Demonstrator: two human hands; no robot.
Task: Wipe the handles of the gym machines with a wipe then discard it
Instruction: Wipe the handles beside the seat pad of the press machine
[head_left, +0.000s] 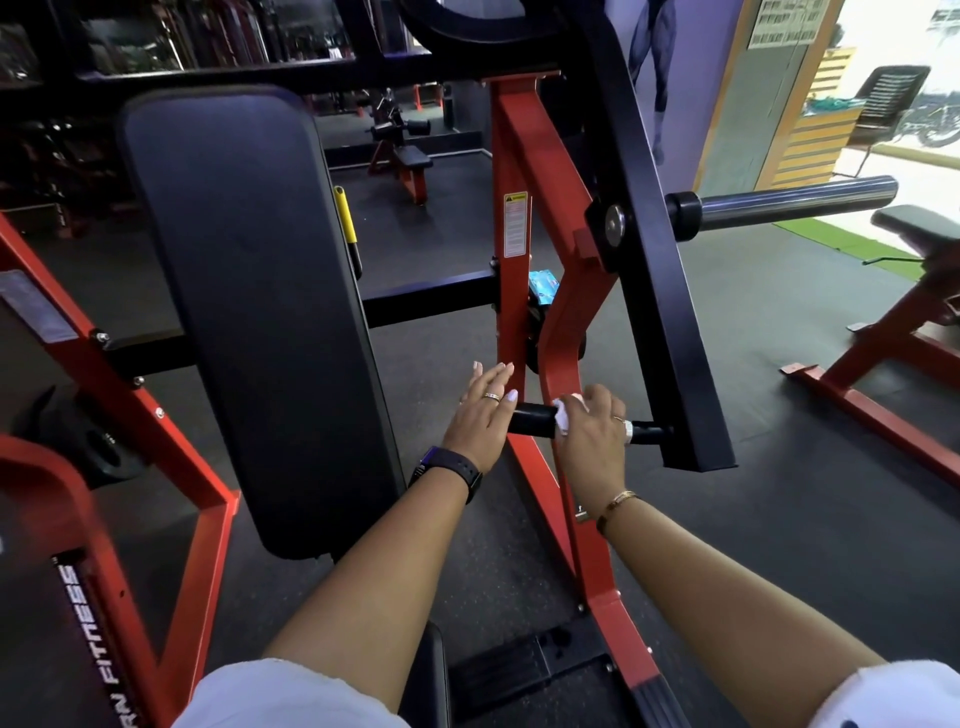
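White wipe (563, 413) is bunched around the black handle (532, 420), just right of frame centre, and pokes out on the thumb side of the right hand (592, 431). Right hand is curled over the handle with the wipe pinned under fingers and palm; most of the wipe is hidden in the grip. A short bare length of handle sticks out left of the wipe. Left hand (480, 415) sits at that free end with fingers straight and spread, gripping nothing; whether it actually touches the handle tip is unclear. Right of the right hand, the handle runs into a black machine arm (654, 260) slanting to upper centre. A red frame (524, 171) carrying a warning sticker (515, 223) stands behind the hands, and a blue packet (544, 286) is tucked in it above the hands. Black watch (449, 467) on left wrist, gold bracelet (618, 501) on right. Large black pad (249, 291) centre-left. Chrome peg (795, 202) juts right from the arm. Another bench (914, 223) at the right edge.
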